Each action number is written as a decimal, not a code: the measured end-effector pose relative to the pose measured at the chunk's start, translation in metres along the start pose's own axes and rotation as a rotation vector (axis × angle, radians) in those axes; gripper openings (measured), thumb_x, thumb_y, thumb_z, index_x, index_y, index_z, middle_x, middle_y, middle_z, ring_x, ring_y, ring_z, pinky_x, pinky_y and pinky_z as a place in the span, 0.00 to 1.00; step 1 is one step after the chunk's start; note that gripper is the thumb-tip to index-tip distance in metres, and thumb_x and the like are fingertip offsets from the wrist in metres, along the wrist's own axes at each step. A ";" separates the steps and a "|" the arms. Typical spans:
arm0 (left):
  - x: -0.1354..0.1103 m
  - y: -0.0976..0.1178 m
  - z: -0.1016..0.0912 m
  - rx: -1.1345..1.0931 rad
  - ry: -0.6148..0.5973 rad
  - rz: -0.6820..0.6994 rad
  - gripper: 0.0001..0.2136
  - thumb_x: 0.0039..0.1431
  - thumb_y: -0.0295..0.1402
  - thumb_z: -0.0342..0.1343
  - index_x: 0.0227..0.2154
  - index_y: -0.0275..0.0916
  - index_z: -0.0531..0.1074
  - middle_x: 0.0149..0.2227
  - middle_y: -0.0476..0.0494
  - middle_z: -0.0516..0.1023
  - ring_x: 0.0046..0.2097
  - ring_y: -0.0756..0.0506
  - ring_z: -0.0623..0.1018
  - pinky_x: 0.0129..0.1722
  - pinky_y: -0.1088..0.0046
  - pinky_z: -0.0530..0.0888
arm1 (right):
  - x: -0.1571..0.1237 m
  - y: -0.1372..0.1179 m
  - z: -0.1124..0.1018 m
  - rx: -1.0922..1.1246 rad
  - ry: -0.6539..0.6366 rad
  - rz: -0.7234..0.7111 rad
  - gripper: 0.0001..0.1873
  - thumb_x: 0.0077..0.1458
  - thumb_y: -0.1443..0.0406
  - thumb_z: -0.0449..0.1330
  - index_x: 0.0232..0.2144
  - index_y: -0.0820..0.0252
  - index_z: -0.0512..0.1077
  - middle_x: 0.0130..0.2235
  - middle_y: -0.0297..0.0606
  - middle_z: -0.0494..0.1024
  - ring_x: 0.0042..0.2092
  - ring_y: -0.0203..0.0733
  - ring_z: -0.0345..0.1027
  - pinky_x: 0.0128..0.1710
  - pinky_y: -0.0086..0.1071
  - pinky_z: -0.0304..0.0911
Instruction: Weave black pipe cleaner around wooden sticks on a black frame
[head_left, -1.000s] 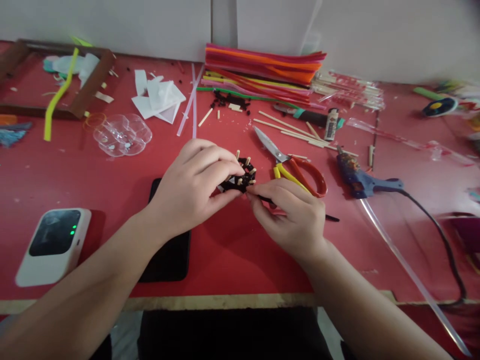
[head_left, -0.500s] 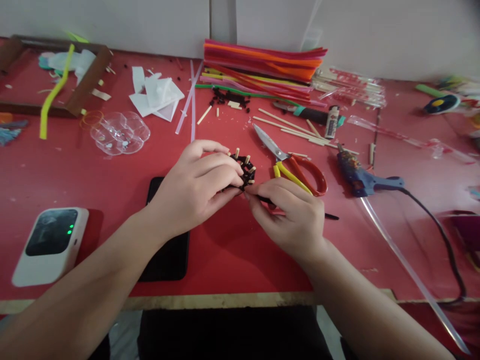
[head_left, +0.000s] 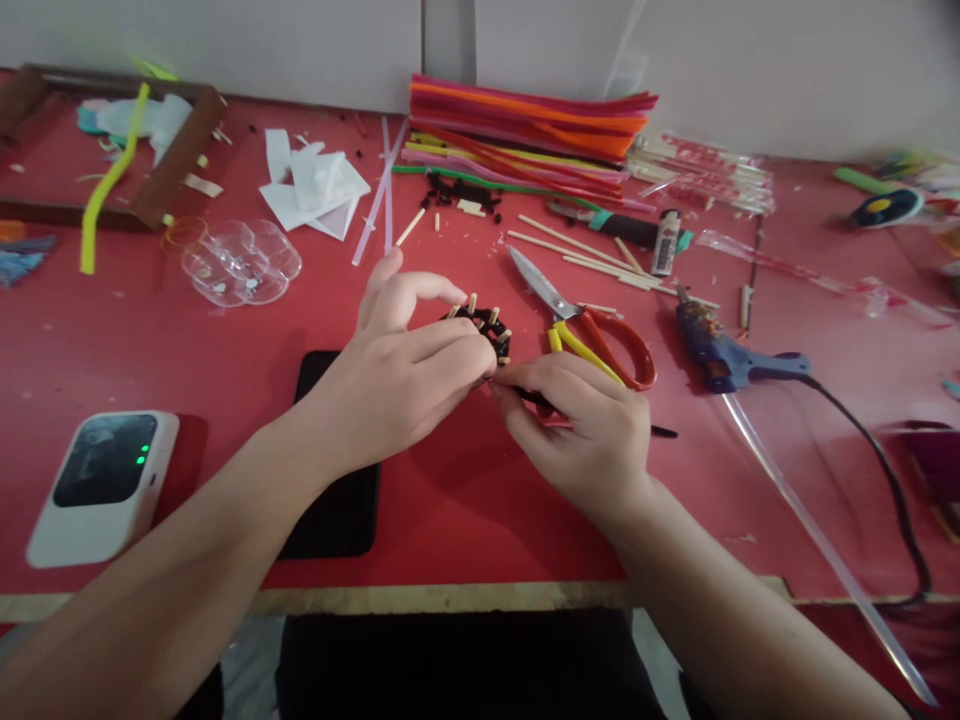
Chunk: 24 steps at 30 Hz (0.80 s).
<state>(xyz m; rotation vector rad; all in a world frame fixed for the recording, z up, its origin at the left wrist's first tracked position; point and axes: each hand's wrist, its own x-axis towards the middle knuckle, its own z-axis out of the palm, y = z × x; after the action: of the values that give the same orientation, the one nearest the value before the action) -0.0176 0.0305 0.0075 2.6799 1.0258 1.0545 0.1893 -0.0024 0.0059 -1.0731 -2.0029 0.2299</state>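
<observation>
Between my hands is a small black fuzzy ring (head_left: 491, 322) with several short wooden sticks standing up around it. My left hand (head_left: 412, 365) closes on its near left side, thumb and forefinger pinched together while other fingers arch over the top. Its underside is hidden. My right hand (head_left: 581, 420) pinches a black pipe cleaner (head_left: 664, 432) against the ring's near right edge; the tail sticks out past the hand on the right. Scissors (head_left: 600, 335) with red and yellow handles lie just beyond my right hand. A black phone (head_left: 337, 520) lies partly under my left forearm.
A blue glue gun (head_left: 720, 350) with a cord lies at right beside a clear glue stick (head_left: 810, 530). Thin wooden sticks (head_left: 577, 243) and coloured pipe cleaners (head_left: 525, 115) lie at the back. At left are a white device (head_left: 105, 490), a clear palette (head_left: 244, 262) and a wooden frame (head_left: 176, 160).
My left fingers have shifted: the forefinger has come down to the ring's near right edge and other fingers have lifted and spread. My right hand stays almost still.
</observation>
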 end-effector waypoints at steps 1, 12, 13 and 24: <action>0.000 -0.001 0.001 -0.007 -0.001 0.001 0.07 0.67 0.27 0.56 0.34 0.47 0.72 0.34 0.52 0.80 0.59 0.36 0.75 0.72 0.35 0.50 | 0.000 0.000 0.000 -0.003 0.003 0.000 0.07 0.61 0.73 0.62 0.37 0.58 0.80 0.33 0.35 0.84 0.33 0.36 0.77 0.34 0.30 0.73; 0.000 0.005 0.001 0.034 -0.032 0.008 0.09 0.67 0.24 0.51 0.33 0.44 0.72 0.34 0.48 0.81 0.49 0.38 0.75 0.67 0.36 0.59 | 0.000 0.000 0.000 -0.006 0.009 -0.018 0.07 0.61 0.74 0.62 0.36 0.60 0.79 0.33 0.36 0.84 0.34 0.36 0.77 0.36 0.29 0.73; 0.000 0.005 0.001 0.029 -0.031 0.006 0.09 0.67 0.24 0.51 0.33 0.44 0.73 0.34 0.48 0.81 0.47 0.38 0.75 0.66 0.37 0.60 | 0.000 0.000 0.000 -0.006 0.008 -0.018 0.07 0.61 0.74 0.62 0.36 0.60 0.79 0.33 0.36 0.84 0.34 0.36 0.77 0.36 0.29 0.72; 0.001 0.005 0.001 0.048 -0.006 0.003 0.09 0.66 0.27 0.53 0.44 0.47 0.75 0.35 0.46 0.81 0.47 0.37 0.74 0.63 0.43 0.65 | -0.001 0.002 0.002 -0.001 0.038 0.003 0.06 0.59 0.74 0.65 0.37 0.60 0.78 0.33 0.35 0.84 0.33 0.35 0.77 0.34 0.27 0.71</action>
<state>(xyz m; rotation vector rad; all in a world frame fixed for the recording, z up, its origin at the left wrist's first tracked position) -0.0141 0.0276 0.0087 2.7211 1.0598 1.0352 0.1893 -0.0022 0.0031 -1.0736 -1.9681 0.2090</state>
